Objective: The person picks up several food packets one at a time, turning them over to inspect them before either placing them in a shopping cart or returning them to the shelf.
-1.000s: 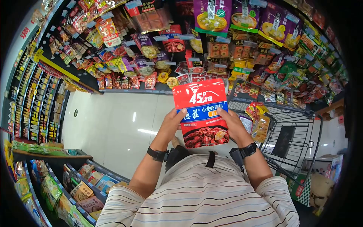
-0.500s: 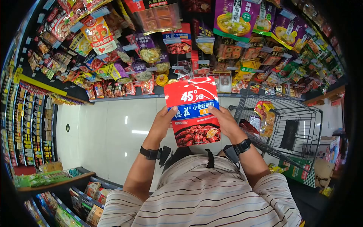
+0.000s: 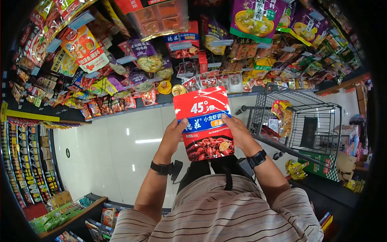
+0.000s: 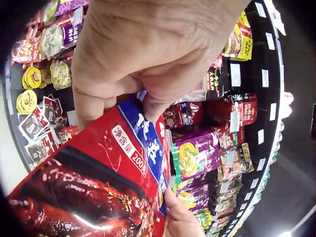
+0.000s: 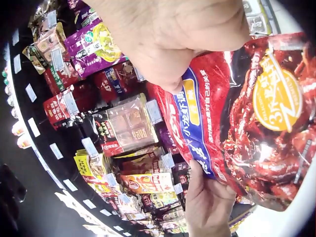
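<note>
A red pouch (image 3: pixel 203 139) with a blue band and a crayfish picture is held upright in front of the body, its printed face toward the head camera. My left hand (image 3: pixel 173 135) grips its left edge, thumb on the front and fingers behind. The right edge is pinched the same way by my right hand (image 3: pixel 238 131). Close up in the left wrist view, the left thumb and fingers (image 4: pixel 148 59) clasp the pouch (image 4: pixel 98 173). In the right wrist view the right hand (image 5: pixel 173 39) holds the pouch (image 5: pixel 256 123) by its side.
Hanging packets fill the shelf ahead, among them a purple pouch (image 3: pixel 254 20) and a similar red pouch (image 3: pixel 182 39). A wire shopping cart (image 3: pixel 308 121) with a few packets inside stands at the right. Pale floor tiles (image 3: pixel 109 149) lie at the left, with more shelving beyond.
The head view has shifted, bringing the shelf packets closer and lower. The pouch stays in both hands and sits slightly further left in the picture than a second ago.
</note>
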Available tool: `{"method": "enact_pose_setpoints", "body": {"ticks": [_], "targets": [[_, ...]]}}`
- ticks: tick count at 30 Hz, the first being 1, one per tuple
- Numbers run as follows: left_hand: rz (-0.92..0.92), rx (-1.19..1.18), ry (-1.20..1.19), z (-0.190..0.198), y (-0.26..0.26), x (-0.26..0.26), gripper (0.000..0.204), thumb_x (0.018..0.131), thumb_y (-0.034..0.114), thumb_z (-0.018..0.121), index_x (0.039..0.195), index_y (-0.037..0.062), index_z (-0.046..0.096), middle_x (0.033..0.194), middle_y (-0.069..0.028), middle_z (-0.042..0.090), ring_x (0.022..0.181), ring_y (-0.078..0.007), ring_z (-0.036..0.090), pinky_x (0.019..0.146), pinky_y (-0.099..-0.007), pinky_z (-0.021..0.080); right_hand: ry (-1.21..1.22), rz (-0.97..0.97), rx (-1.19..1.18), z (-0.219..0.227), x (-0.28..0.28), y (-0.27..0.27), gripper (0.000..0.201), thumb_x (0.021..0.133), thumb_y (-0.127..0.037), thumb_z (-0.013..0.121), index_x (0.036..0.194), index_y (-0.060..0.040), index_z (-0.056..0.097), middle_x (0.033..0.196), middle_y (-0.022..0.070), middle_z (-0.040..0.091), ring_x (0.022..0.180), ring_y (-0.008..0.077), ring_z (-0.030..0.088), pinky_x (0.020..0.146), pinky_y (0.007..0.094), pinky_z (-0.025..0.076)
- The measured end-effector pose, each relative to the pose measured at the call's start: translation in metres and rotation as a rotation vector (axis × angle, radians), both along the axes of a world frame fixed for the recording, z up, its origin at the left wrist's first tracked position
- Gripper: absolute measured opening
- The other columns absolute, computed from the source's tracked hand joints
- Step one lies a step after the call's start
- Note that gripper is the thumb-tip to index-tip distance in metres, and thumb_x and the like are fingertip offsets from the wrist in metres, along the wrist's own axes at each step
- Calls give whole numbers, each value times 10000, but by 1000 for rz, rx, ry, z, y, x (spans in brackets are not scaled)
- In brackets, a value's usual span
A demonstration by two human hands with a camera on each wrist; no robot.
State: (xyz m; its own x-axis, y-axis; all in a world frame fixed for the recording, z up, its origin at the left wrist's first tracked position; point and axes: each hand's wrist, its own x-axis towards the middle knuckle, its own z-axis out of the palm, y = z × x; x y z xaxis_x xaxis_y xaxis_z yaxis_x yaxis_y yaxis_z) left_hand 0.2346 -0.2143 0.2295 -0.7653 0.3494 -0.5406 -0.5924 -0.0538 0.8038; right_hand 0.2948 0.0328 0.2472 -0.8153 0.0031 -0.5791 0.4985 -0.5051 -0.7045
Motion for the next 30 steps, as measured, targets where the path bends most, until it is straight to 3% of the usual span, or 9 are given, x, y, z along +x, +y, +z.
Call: {"method": "enact_pose_setpoints", "body": {"ticks": [4,7,9,10,11,14,16,25,30], "targets": [[12,-29,-7,4,12,-8,429,967,411,604,1279,116,588,1057,15,648,895,-96,642,701,-270,527,54,5,-19,-7,-16,10,416,999,-315,584,1242,22,556,1148,114,669,974,163,677,880,311,550],[26,-120,-16,12,15,-20,430,992,329,582,1317,52,536,1150,-34,648,949,-131,673,757,-321,603,99,30,-29,-11,-35,17,403,1005,-294,573,1249,26,550,1161,116,663,989,173,673,891,322,549],[51,-137,58,10,16,-27,473,946,447,616,1259,93,592,1041,14,649,868,-80,616,649,-246,475,127,48,-74,-13,-47,19,391,1005,-283,573,1246,25,561,1163,105,664,997,168,668,901,321,541],[53,-174,74,-9,11,-32,493,938,461,618,1257,86,589,1041,16,645,885,-71,600,637,-236,450,135,63,-119,-12,-51,21,385,1002,-280,578,1239,23,573,1157,94,669,993,156,665,902,310,534],[70,-165,77,8,19,-35,485,943,456,611,1256,87,585,1052,15,651,919,-71,598,647,-229,450,122,83,-173,-16,-56,25,391,1003,-285,577,1238,27,573,1155,98,671,991,155,667,898,309,536],[100,-151,35,11,31,-46,427,974,404,587,1269,97,587,1064,-4,677,899,-90,660,686,-240,518,85,108,-218,-16,-72,37,415,999,-312,580,1229,34,574,1146,115,678,974,162,678,873,309,546],[115,-179,9,11,33,-52,397,1003,301,565,1294,31,549,1129,-61,668,975,-156,685,760,-339,621,6,114,-239,-15,-80,42,436,1005,-325,562,1245,38,559,1163,137,672,998,189,681,892,337,554],[154,-149,-28,0,45,-66,373,993,281,586,1275,39,561,1108,-46,671,961,-150,688,775,-365,628,-42,99,-373,-30,-98,55,435,1015,-318,531,1267,38,539,1189,148,661,1019,210,682,906,362,563],[80,-205,-35,13,50,-83,389,996,322,572,1283,59,556,1074,-27,669,926,-123,684,694,-292,613,3,81,-397,-34,-106,53,444,1017,-325,529,1268,41,539,1190,149,659,1019,209,682,898,354,563]]}}
